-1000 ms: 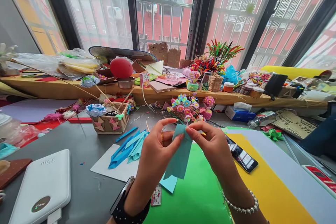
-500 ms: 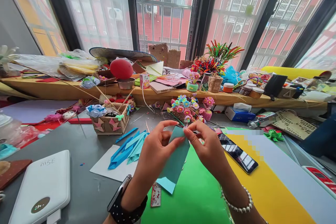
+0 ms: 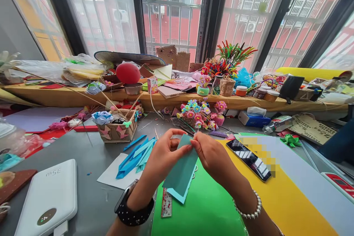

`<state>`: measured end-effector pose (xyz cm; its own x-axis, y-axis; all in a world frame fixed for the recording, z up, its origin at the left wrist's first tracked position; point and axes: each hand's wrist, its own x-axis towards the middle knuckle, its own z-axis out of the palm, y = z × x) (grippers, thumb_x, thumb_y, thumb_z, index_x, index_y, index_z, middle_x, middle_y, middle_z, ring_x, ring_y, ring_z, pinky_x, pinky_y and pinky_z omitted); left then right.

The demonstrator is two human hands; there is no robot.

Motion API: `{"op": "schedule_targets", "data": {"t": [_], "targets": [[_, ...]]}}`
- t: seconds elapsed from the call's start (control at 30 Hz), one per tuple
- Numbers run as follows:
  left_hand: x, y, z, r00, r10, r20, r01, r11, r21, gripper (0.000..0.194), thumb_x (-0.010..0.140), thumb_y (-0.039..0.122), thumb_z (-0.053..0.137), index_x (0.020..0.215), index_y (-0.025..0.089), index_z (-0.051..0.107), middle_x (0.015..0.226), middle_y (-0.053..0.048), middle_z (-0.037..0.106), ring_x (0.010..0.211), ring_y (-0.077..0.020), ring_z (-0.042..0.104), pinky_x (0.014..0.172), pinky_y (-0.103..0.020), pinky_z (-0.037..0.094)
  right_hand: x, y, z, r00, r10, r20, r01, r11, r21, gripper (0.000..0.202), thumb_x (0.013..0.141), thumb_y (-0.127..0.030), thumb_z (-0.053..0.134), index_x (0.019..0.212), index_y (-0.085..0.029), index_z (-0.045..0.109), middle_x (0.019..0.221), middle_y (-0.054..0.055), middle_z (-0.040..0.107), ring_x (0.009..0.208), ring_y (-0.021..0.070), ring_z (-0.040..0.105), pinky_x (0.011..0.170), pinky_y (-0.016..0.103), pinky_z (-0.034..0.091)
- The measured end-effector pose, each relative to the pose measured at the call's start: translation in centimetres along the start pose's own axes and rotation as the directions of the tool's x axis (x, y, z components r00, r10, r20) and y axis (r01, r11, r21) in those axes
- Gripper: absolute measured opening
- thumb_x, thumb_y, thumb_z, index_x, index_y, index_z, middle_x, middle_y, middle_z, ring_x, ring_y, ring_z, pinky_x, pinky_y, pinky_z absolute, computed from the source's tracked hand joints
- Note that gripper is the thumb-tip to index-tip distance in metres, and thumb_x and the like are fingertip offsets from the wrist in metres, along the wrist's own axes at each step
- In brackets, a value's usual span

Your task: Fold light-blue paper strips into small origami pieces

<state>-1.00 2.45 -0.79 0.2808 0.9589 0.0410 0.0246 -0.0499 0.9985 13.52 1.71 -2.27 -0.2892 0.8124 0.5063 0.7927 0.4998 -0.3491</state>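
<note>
A light teal sheet of paper [image 3: 181, 171], with a brighter edge showing along its bottom, is held up at a slant between my hands. My left hand [image 3: 166, 158] pinches its upper left part with thumb and fingers. At the top right corner my right hand [image 3: 211, 153] grips the paper, fingers curled. Below lies a green sheet [image 3: 201, 206], with a small patterned red and white strip [image 3: 166, 204] on its left part. Several folded blue strips [image 3: 135, 156] rest on white paper [image 3: 106, 172] to the left.
A phone [image 3: 249, 160] lies on yellow paper [image 3: 287, 199] at right. A white power bank [image 3: 49, 195] is at left. Behind stand a decorated box [image 3: 117, 134] and small crochet flowers [image 3: 196, 112]; a cluttered shelf [image 3: 171, 101] runs below the windows.
My right hand's fingers have curled in closer at the paper's top corner. The paper has tilted, showing more of its brighter lower edge. The view has shifted slightly.
</note>
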Motion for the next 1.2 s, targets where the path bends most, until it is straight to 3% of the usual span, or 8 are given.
{"op": "schedule_targets", "data": {"t": [0.13, 0.2, 0.3, 0.4, 0.57, 0.87, 1.03, 1.2], "targets": [[1.5, -2.0, -0.2, 0.998, -0.044, -0.038, 0.047, 0.995, 0.093, 0.034, 0.061, 0.029, 0.067, 0.087, 0.016, 0.050, 0.063, 0.001, 0.063, 0.056, -0.0144, 0.058, 0.047, -0.022, 0.040, 0.3, 1.4, 2.1, 0.988, 0.117, 0.100, -0.130, 0.983, 0.132, 0.023, 0.089, -0.026, 0.030, 0.070, -0.020, 0.043, 0.068, 0.005, 0.054, 0.065, 0.0179, 0.051, 0.056, 0.027, 0.033], [2.6, -3.6, -0.3, 0.993, -0.045, -0.113, 0.062, 0.987, 0.147, 0.032, 0.056, 0.026, 0.069, 0.081, 0.016, 0.053, 0.053, 0.004, 0.058, 0.053, -0.0146, 0.057, 0.046, -0.022, 0.038, 0.3, 2.6, 3.6, 0.979, 0.139, 0.150, -0.164, 0.972, 0.167, 0.024, 0.088, -0.026, 0.032, 0.068, -0.020, 0.042, 0.065, 0.003, 0.053, 0.061, 0.0164, 0.051, 0.054, 0.025, 0.033], [4.0, -5.9, -0.5, 0.988, -0.066, -0.142, 0.085, 0.988, 0.127, 0.029, 0.050, 0.022, 0.072, 0.071, 0.016, 0.054, 0.056, 0.003, 0.059, 0.059, -0.0157, 0.057, 0.050, -0.023, 0.039, 0.2, 4.3, 5.6, 0.960, 0.140, 0.241, -0.203, 0.943, 0.263, 0.025, 0.087, -0.026, 0.035, 0.063, -0.020, 0.040, 0.055, -0.002, 0.050, 0.054, 0.0134, 0.051, 0.052, 0.023, 0.035], [4.7, -7.2, -0.8, 0.986, -0.114, -0.120, 0.125, 0.988, 0.095, 0.030, 0.048, 0.022, 0.072, 0.072, 0.014, 0.054, 0.052, 0.004, 0.056, 0.051, -0.0142, 0.055, 0.047, -0.023, 0.039, -0.1, 5.4, 7.2, 0.944, 0.145, 0.296, -0.255, 0.891, 0.375, 0.026, 0.089, -0.028, 0.031, 0.066, -0.020, 0.040, 0.050, -0.004, 0.050, 0.047, 0.0110, 0.051, 0.046, 0.020, 0.036], [5.0, -7.8, -1.1, 0.984, -0.164, -0.067, 0.166, 0.986, 0.030, 0.032, 0.048, 0.020, 0.072, 0.073, 0.015, 0.053, 0.050, 0.005, 0.057, 0.045, -0.0115, 0.053, 0.045, -0.022, 0.040, -0.5, 6.2, 8.7, 0.948, 0.163, 0.273, -0.281, 0.832, 0.479, 0.028, 0.087, -0.031, 0.033, 0.063, -0.020, 0.041, 0.049, -0.004, 0.049, 0.044, 0.0102, 0.047, 0.043, 0.020, 0.034], [4.8, -9.0, -1.7, 0.971, -0.237, -0.015, 0.236, 0.971, -0.049, 0.040, 0.044, 0.029, 0.076, 0.074, 0.015, 0.054, 0.053, 0.004, 0.059, 0.046, -0.0115, 0.055, 0.047, -0.023, 0.041, -0.6, 5.8, 9.7, 0.963, 0.195, 0.186, -0.264, 0.817, 0.513, 0.026, 0.082, -0.023, 0.042, 0.056, -0.020, 0.040, 0.050, -0.005, 0.042, 0.050, 0.0114, 0.038, 0.050, 0.024, 0.029], [4.8, -9.1, -2.0, 0.972, -0.234, 0.017, 0.234, 0.972, -0.024, 0.046, 0.046, 0.031, 0.076, 0.080, 0.013, 0.052, 0.058, 0.001, 0.062, 0.050, -0.0135, 0.057, 0.049, -0.024, 0.042, -1.0, 5.8, 10.0, 0.961, 0.206, 0.181, -0.274, 0.778, 0.566, 0.031, 0.083, -0.032, 0.041, 0.054, -0.020, 0.040, 0.049, -0.005, 0.041, 0.048, 0.0106, 0.037, 0.046, 0.022, 0.030], [4.8, -8.9, -2.5, 0.974, -0.215, 0.071, 0.213, 0.977, 0.031, 0.045, 0.049, 0.030, 0.074, 0.085, 0.015, 0.051, 0.054, 0.005, 0.058, 0.048, -0.0125, 0.055, 0.047, -0.021, 0.039, -1.1, 5.7, 9.8, 0.961, 0.214, 0.174, -0.276, 0.725, 0.631, 0.036, 0.081, -0.040, 0.042, 0.053, -0.019, 0.044, 0.047, -0.005, 0.041, 0.046, 0.0099, 0.037, 0.044, 0.022, 0.029]]}}
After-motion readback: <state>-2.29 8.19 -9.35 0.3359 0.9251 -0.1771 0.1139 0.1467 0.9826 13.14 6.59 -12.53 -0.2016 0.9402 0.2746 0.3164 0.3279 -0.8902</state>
